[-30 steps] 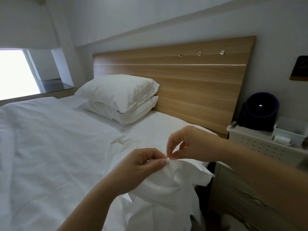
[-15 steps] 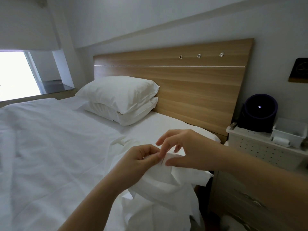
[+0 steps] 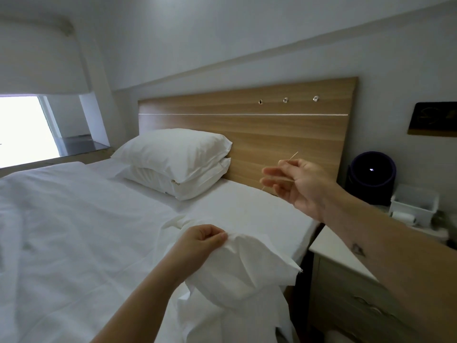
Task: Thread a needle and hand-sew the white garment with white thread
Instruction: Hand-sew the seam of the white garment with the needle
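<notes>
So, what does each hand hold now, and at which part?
The left hand pinches a raised fold of the white garment. The right hand pinches the needle near its lower end; the free end points up.

Two white pillows [image 3: 173, 154] lie stacked against the wooden headboard [image 3: 272, 129], a dark cylinder [image 3: 373, 174] beside it.

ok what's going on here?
A person is hand-sewing at a bed. The left hand pinches a fold of the white garment, held up over the mattress edge. The right hand is raised in front of the headboard, well clear of the cloth, pinching the needle. The thread is too faint to trace.
</notes>
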`<action>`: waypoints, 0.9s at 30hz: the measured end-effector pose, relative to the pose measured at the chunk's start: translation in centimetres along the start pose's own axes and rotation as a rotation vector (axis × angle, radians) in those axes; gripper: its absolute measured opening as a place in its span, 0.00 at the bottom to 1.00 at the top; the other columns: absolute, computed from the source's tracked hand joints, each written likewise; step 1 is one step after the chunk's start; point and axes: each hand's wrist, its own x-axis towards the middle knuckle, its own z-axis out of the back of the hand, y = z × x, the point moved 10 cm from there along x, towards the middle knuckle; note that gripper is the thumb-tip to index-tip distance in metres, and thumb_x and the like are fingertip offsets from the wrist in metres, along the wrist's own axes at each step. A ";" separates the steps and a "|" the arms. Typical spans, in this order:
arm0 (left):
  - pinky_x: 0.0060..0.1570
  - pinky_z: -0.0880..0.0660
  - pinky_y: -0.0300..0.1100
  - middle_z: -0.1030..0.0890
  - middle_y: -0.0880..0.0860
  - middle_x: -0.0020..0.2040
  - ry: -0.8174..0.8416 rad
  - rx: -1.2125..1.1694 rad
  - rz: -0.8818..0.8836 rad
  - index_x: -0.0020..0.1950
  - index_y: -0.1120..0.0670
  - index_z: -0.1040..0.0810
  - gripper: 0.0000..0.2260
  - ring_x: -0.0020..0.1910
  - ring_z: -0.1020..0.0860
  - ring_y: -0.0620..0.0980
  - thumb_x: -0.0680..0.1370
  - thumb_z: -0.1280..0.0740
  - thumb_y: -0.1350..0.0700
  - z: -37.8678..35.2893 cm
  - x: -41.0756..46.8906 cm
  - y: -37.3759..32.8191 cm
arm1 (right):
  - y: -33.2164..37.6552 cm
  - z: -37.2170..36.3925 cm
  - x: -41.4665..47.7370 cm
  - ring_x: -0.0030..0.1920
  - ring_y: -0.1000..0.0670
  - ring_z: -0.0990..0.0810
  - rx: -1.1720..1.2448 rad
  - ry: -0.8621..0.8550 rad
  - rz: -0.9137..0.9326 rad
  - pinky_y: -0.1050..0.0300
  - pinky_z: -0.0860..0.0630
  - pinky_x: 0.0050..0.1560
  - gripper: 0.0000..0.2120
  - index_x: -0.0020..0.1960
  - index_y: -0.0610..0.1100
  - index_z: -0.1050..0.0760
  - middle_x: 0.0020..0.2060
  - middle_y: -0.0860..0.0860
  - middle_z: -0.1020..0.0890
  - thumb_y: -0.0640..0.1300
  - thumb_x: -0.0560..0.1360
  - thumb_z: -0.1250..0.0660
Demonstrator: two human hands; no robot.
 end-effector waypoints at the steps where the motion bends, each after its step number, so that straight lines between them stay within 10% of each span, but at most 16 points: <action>1: 0.45 0.25 0.38 0.17 0.43 0.35 -0.001 0.001 0.004 0.39 0.48 0.17 0.08 0.40 0.20 0.43 0.77 0.31 0.52 0.0 0.0 0.0 | 0.5 0.0 0.0 0.36 0.45 0.16 0.081 -0.002 -0.004 0.56 0.20 0.32 0.04 0.49 0.40 0.32 0.41 0.42 0.18 0.38 0.82 0.43; 4: 0.43 0.26 0.37 0.17 0.44 0.36 -0.009 0.014 0.007 0.38 0.47 0.17 0.08 0.40 0.20 0.44 0.77 0.31 0.52 0.0 0.1 -0.4 | 2.7 0.6 0.1 0.42 0.42 0.16 -0.064 -0.049 0.116 0.45 0.19 0.45 0.05 0.48 0.42 0.31 0.37 0.44 0.19 0.40 0.82 0.42; 8: 0.48 0.24 0.40 0.17 0.46 0.39 -0.024 0.052 0.023 0.39 0.46 0.17 0.08 0.44 0.19 0.46 0.77 0.32 0.51 0.0 0.4 -0.7 | 7.6 -1.5 -2.1 0.35 0.60 0.20 -0.844 -0.036 0.647 0.61 0.25 0.43 0.05 0.45 0.44 0.28 0.33 0.50 0.17 0.42 0.80 0.38; 10: 0.51 0.24 0.42 0.17 0.47 0.41 -0.020 0.061 0.029 0.40 0.46 0.17 0.07 0.46 0.20 0.47 0.77 0.32 0.51 0.0 0.5 -0.9 | 7.7 -3.0 -2.9 0.60 0.54 0.23 -1.274 -0.036 0.883 0.44 0.31 0.64 0.05 0.44 0.45 0.28 0.35 0.50 0.18 0.42 0.79 0.37; 14: 0.48 0.26 0.40 0.18 0.47 0.41 -0.023 0.054 0.033 0.41 0.47 0.18 0.07 0.44 0.20 0.47 0.78 0.33 0.52 0.0 0.6 -1.3 | 4.4 -1.7 -0.8 0.77 0.45 0.49 -1.884 0.040 0.568 0.26 0.64 0.67 0.06 0.44 0.49 0.31 0.50 0.47 0.20 0.46 0.81 0.42; 19: 0.42 0.26 0.36 0.17 0.48 0.43 -0.060 0.058 0.059 0.42 0.48 0.18 0.07 0.44 0.20 0.45 0.78 0.33 0.52 0.7 0.5 -0.5 | 5.6 1.7 0.4 0.60 0.52 0.28 -1.887 -0.044 0.439 0.28 0.64 0.69 0.08 0.41 0.53 0.30 0.40 0.56 0.22 0.47 0.80 0.41; 27: 0.47 0.25 0.41 0.18 0.49 0.39 -0.123 0.092 0.123 0.39 0.50 0.19 0.09 0.41 0.21 0.47 0.78 0.33 0.56 2.0 1.0 2.2 | 6.4 5.0 1.7 0.55 0.49 0.26 -2.265 -0.242 0.354 0.27 0.62 0.69 0.10 0.51 0.50 0.29 0.39 0.53 0.24 0.37 0.79 0.43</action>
